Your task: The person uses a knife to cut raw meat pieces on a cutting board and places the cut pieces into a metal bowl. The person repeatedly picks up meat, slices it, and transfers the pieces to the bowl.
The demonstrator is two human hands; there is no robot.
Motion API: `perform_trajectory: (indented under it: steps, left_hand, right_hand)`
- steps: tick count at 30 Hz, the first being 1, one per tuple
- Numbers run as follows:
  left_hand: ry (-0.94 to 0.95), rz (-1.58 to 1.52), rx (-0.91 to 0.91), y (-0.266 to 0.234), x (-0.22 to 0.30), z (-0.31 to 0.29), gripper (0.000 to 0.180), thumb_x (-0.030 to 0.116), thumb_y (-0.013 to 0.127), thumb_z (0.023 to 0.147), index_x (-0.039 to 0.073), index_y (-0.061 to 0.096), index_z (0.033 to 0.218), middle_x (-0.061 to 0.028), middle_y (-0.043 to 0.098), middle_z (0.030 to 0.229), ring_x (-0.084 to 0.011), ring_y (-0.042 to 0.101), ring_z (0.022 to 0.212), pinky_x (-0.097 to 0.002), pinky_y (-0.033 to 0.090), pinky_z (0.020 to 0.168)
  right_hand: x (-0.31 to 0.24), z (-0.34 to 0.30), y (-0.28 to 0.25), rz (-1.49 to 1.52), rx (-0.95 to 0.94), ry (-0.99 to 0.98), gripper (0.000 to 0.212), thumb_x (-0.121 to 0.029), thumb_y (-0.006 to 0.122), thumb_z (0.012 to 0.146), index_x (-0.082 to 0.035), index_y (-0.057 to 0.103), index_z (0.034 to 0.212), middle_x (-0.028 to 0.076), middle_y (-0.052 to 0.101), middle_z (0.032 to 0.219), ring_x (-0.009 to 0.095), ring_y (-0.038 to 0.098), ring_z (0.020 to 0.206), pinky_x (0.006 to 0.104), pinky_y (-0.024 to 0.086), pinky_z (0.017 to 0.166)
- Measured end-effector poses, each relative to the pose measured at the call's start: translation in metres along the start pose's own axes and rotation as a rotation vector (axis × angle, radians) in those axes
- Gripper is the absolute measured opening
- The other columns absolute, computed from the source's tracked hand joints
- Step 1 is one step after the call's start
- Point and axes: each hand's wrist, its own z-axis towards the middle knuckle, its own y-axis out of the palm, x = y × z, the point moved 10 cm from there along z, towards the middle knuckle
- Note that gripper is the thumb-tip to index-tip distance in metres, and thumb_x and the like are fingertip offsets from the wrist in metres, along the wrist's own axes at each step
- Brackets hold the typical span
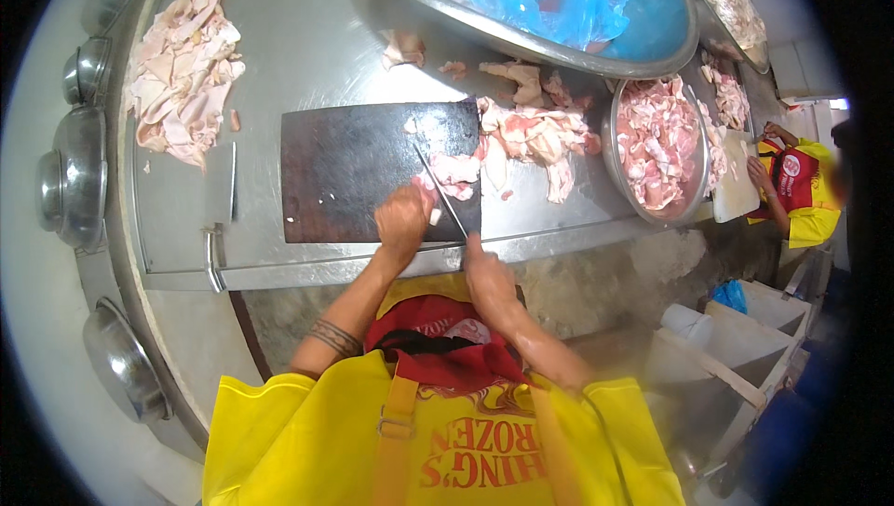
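My right hand (489,273) is wrapped round the handle of a knife (441,184), whose narrow blade slants up and left over a black cutting board (345,171). Beside the blade, the closed fingers of my left hand (402,219) grip the near end of a piece of raw meat (454,174). The blade lies across this pink, pale-skinned piece; how deep it sits cannot be made out. Small scraps dot the board. Just off its right edge is a loose heap of raw meat with skin (535,138) on the steel table (372,269).
Pale skin pieces (186,68) are piled at the left, above what looks like a cleaver (222,185). A large steel basin (684,45) with blue plastic stands at the back. Right are a bowl of cut meat (659,143) and a co-worker (796,185) at a white board.
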Motion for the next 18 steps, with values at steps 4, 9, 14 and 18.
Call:
perform_trajectory:
  steps: [4,9,14,18]
  left_hand:
    - [0.064,-0.039,-0.03,0.001,0.015,-0.029,0.031,0.023,0.062,0.097,0.005,0.063,0.072,-0.0166,0.065,0.069,-0.0339,0.066,0.058,-0.0462,0.053,0.051]
    - [-0.169,0.108,-0.038,-0.015,-0.04,-0.003,0.037,0.028,0.057,0.099,0.002,0.066,0.074,-0.021,0.067,0.073,-0.0396,0.067,0.064,-0.0498,0.053,0.056]
    - [-0.266,-0.011,0.075,-0.034,-0.063,0.034,0.036,0.027,0.059,0.098,-0.002,0.068,0.078,-0.0239,0.069,0.077,-0.041,0.069,0.067,-0.0513,0.052,0.063]
    - [-0.44,-0.379,-0.076,-0.012,-0.058,0.038,0.041,0.032,0.06,0.1,-0.003,0.069,0.079,-0.0187,0.07,0.073,-0.0285,0.069,0.063,-0.0439,0.053,0.063]
  right_hand:
    - [-0.035,0.043,-0.025,0.032,0.257,-0.256,0.028,-0.002,0.05,0.092,0.002,0.045,0.119,0.025,0.066,0.072,0.045,0.068,0.068,0.0583,0.054,0.062]
    - [-0.018,0.036,-0.043,-0.014,0.285,-0.306,0.026,-0.003,0.053,0.09,-0.004,0.047,0.115,0.022,0.065,0.069,0.043,0.069,0.066,0.0552,0.055,0.059]
    - [0.042,0.008,-0.035,-0.094,0.034,-0.147,0.02,-0.01,0.047,0.099,-0.008,0.044,0.119,0.027,0.068,0.078,0.05,0.069,0.079,0.061,0.054,0.069]
    - [0.085,0.016,-0.063,-0.068,0.011,0.046,0.019,-0.017,0.047,0.103,-0.008,0.044,0.119,0.032,0.068,0.081,0.053,0.068,0.081,0.0622,0.054,0.072]
